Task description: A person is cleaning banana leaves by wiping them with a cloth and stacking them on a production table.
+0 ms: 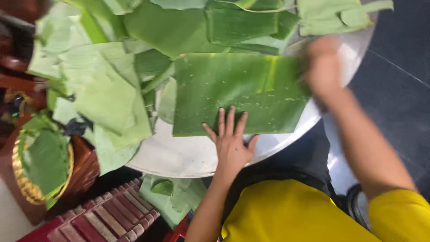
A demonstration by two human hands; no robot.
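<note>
1. Both hands were on one banana leaf [237, 92]: the left hand [230, 143] lay flat with fingers spread on its near edge, and the right hand [321, 67], blurred, met its right end; I cannot tell its grip.
2. That rectangular leaf lay flat on a round metal tray [188, 157].
3. A heap of torn leaves [103, 85] covered the tray's far and left parts.
4. Left of the tray stood a brown basket [27, 179] lined with leaf.
5. More leaf scraps [172, 195] lay below the tray's rim.
</note>
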